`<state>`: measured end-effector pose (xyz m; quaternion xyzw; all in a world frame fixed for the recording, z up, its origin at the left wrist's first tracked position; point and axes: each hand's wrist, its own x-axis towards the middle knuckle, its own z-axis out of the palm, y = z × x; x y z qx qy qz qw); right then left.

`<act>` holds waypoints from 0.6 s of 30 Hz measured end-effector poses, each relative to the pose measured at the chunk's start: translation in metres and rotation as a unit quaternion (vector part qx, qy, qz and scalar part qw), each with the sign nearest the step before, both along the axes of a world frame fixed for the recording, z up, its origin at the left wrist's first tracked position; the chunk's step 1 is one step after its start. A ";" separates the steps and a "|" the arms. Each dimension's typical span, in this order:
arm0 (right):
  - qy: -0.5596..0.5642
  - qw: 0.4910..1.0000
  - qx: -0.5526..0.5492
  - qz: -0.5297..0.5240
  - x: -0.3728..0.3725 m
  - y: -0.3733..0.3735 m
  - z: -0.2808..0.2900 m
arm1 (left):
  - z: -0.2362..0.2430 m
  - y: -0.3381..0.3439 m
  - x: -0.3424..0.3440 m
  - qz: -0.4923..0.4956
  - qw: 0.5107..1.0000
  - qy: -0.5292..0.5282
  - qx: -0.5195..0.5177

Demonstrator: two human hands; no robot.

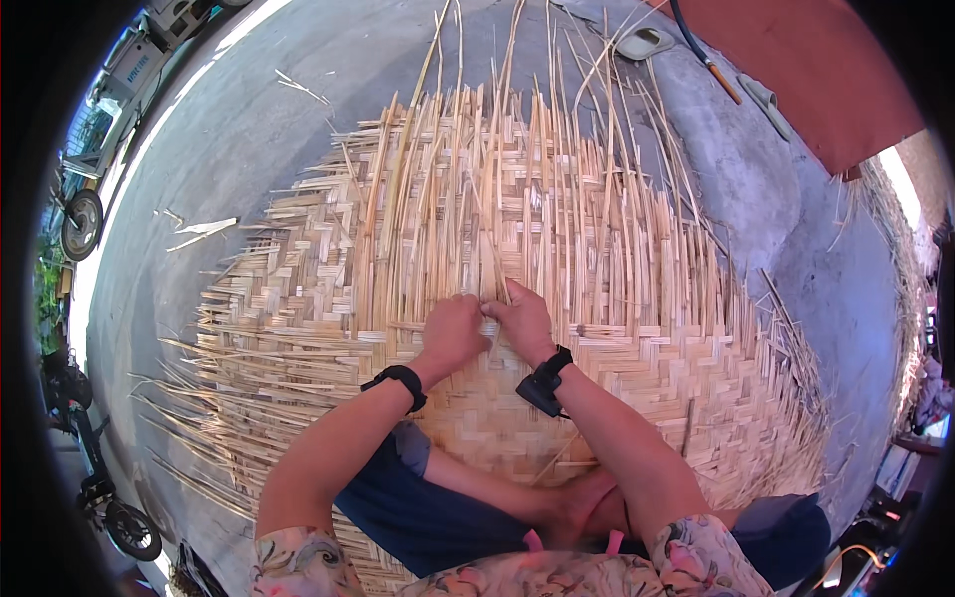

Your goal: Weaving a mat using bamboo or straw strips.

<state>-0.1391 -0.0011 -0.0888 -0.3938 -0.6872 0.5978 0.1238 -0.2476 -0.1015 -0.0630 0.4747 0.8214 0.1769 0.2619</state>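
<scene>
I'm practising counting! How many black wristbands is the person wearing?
2. One black wristband is just behind the left hand; a boxier black wristband is just behind the right hand. Both show plainly.

Woven mat [468, 413]: pale straw, patterned in stepped zigzags. Loose strips [485, 229]: straw to golden tan. Floor [229, 129]: grey. Corner sheet [806, 70]: rust red. On the seated person I note black wristbands [542, 386], dark navy trousers [428, 512], and sleeves [306, 562] in a pale floral print.
</scene>
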 end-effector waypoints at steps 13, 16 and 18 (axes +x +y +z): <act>0.020 1.000 -0.009 0.000 0.009 0.003 0.014 | -0.012 0.004 0.002 0.031 0.998 -0.058 0.014; 0.012 0.999 0.051 0.015 0.027 0.012 0.023 | -0.002 0.004 0.005 0.022 1.000 -0.020 -0.002; 0.029 0.970 0.237 -0.043 0.039 0.007 0.039 | 0.007 -0.004 -0.001 0.022 1.000 -0.002 -0.007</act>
